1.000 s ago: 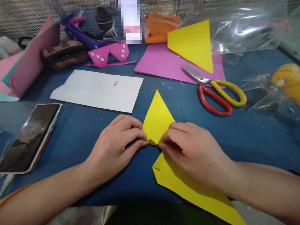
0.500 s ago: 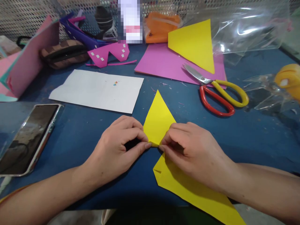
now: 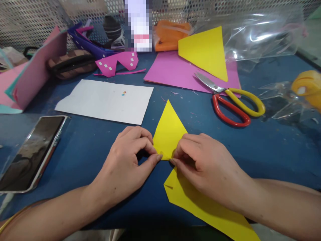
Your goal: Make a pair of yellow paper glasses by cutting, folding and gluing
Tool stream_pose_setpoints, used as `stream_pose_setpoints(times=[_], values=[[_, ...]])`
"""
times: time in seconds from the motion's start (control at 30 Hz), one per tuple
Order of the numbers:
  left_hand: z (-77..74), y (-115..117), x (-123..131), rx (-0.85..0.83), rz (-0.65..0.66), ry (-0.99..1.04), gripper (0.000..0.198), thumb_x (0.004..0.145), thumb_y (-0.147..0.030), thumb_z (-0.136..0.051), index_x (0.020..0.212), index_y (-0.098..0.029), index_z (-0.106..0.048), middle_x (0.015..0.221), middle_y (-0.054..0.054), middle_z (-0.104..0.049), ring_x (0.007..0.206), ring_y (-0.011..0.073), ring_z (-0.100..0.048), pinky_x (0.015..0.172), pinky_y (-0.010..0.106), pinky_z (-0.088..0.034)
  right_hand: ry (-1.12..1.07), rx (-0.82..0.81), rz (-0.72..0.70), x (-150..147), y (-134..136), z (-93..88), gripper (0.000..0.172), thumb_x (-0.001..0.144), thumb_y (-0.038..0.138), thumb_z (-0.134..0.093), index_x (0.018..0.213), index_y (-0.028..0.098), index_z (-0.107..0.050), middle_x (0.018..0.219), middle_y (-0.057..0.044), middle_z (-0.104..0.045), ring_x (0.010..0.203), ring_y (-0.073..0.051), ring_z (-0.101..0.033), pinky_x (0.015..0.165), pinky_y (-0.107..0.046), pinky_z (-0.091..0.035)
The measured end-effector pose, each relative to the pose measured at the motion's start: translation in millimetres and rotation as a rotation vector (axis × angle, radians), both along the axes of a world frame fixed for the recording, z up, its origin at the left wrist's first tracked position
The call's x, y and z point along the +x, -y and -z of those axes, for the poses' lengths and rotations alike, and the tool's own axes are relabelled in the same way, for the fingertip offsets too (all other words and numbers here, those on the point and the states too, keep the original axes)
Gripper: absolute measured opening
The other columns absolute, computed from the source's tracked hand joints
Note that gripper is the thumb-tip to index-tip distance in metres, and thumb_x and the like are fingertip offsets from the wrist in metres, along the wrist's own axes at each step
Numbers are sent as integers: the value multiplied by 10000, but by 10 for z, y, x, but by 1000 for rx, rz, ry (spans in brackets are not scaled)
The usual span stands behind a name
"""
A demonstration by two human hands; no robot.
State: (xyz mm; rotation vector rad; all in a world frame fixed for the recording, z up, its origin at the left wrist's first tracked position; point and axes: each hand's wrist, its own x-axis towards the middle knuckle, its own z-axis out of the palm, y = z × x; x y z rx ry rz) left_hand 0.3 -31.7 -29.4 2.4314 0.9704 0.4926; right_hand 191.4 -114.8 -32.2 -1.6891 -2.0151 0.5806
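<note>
A folded sheet of yellow paper [image 3: 168,130] lies on the blue table [image 3: 263,150], one pointed flap aimed away from me and a longer part running toward the near right edge. My left hand [image 3: 127,160] pinches the paper's left side at the fold with thumb and fingertips. From the right, my right hand [image 3: 203,164] pinches the same fold, its fingers curled over the paper. The two sets of fingertips nearly meet at the crease.
Red-and-yellow scissors [image 3: 233,100] lie to the right, partly on a pink sheet [image 3: 175,70] bearing a yellow triangle [image 3: 208,50]. A white sheet [image 3: 107,100] and a phone [image 3: 32,150] lie left. Clear plastic bags [image 3: 260,33], pink paper glasses [image 3: 117,62] and clutter line the mesh wall.
Both hands stay pinched at the fold; the left thumb has shifted slightly along the crease. My view has tilted down a little.
</note>
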Motion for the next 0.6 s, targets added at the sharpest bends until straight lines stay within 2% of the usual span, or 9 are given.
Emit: stream_pose_setpoints(times=[0.4,0.6], values=[[22,-15,-7,-18,19,31,156,821,-216,-680,684,-205,-608,916,10,-615,902,184,-573,788,342,-449,-5,-12,8,14,-22,-17,172,867,153,-662,724,195,-575,718,16,-624,647,-143,-526,583,-284,-320],[18,-22,-12,-7,31,22,152,823,-233,-671,685,-209,-610,910,17,-625,891,195,-579,783,352,-460,-51,-14,-16,58,-37,-14,113,862,138,-686,802,208,-620,784,29,-652,704,-136,-562,614,-281,-356]])
